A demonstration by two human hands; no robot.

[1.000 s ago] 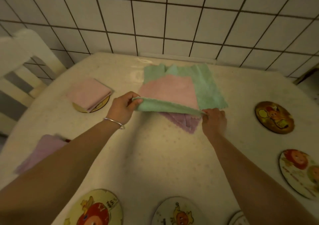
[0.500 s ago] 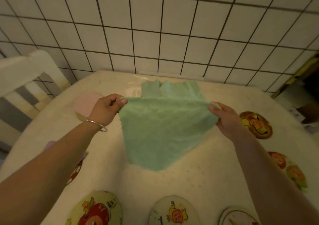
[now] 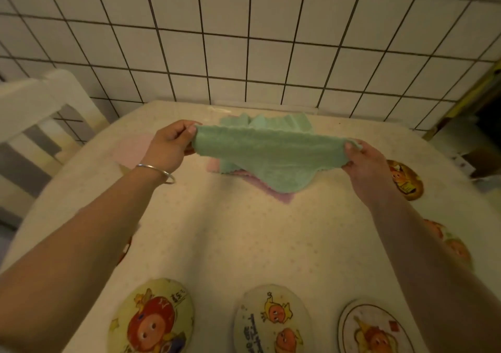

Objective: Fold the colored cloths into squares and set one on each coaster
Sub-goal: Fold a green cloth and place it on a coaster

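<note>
Item: green cloth (image 3: 271,160), held aloft at frame centre.
My left hand (image 3: 169,146) and right hand (image 3: 363,163) each pinch a top corner; it hangs above the table (image 3: 244,244), over a pink cloth (image 3: 282,196).

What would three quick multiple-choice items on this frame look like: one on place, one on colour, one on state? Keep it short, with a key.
1. Where is the green cloth that is being handled?
A. Flat on a coaster
B. Held up above the table, stretched between both hands
C. Draped over the chair

2. What colour is the cloth lying on top of the pile at the far edge of the table?
A. Green
B. Yellow
C. Blue

3. How does the left hand meet the cloth?
A. Flat palm pressing it down
B. Not touching it
C. Pinching its top corner

Key: 1 B, the left hand and right hand hold its top corners and it sags between them; 2 A, a green cloth on the pile shows behind the held one; 3 C, thumb and fingers close on the corner.
</note>
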